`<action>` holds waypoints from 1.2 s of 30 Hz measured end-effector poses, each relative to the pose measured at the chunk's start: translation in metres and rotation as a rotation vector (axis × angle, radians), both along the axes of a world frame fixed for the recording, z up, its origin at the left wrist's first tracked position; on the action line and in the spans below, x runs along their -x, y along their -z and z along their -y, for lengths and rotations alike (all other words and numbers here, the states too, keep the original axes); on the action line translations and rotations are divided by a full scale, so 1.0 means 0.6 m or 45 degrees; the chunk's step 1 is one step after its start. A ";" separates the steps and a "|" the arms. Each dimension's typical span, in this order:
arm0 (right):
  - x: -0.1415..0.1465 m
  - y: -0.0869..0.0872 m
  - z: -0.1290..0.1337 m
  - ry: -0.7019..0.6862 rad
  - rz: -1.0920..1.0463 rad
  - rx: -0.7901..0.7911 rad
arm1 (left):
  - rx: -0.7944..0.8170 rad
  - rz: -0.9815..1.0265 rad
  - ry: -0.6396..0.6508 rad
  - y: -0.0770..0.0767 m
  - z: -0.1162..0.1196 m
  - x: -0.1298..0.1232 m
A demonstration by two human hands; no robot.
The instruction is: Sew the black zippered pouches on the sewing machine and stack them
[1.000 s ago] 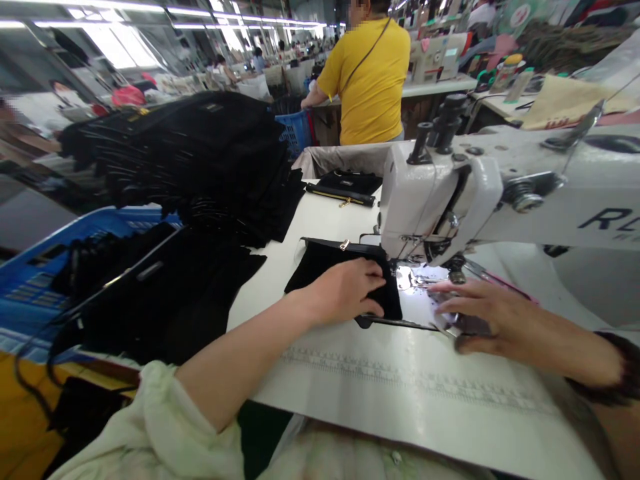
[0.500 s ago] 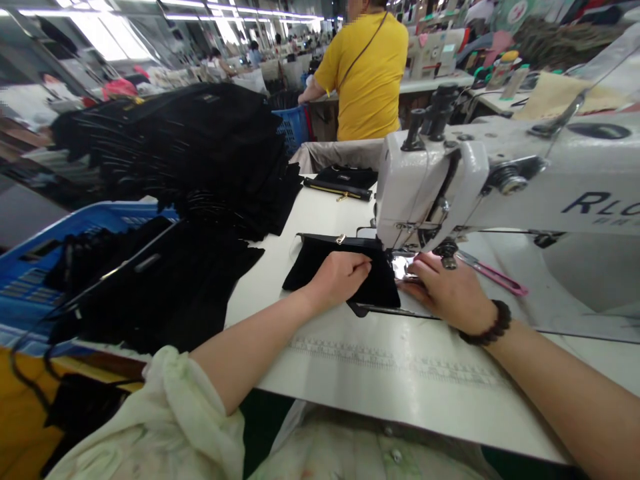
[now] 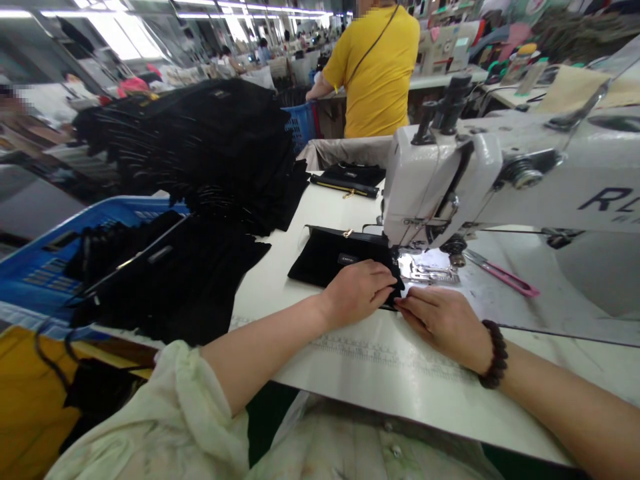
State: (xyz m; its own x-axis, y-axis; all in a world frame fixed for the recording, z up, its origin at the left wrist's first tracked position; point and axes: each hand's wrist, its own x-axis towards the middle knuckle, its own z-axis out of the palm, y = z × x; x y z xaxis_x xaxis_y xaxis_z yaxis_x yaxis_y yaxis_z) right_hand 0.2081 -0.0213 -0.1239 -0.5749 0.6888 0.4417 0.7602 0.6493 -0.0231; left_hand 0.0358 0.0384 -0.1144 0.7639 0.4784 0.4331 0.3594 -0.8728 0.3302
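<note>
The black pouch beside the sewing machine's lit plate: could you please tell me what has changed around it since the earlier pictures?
The right hand has moved from the lit plate toward the person, its fingers now at the pouch's near right corner. The left hand has shifted toward that corner, bringing a label into view. The pouch and pink-handled snips stay in place.

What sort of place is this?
Looks like a sewing workshop or factory floor, likely for bags or garments: a white sewing machine up close, a second sewing machine farther back, and a large pile of black fabric pieces.
</note>
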 end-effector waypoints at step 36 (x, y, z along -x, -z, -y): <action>-0.045 -0.022 0.010 -0.270 0.155 0.129 | -0.413 -0.505 0.142 0.006 0.009 -0.003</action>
State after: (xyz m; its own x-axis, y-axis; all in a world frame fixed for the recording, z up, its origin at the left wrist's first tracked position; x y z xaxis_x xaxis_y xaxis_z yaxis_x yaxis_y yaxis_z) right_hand 0.2353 -0.0273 -0.1108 -0.7560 0.5842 0.2952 0.6083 0.7936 -0.0127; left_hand 0.0379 0.0328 -0.1182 0.9379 0.2742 0.2126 0.3011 -0.9477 -0.1059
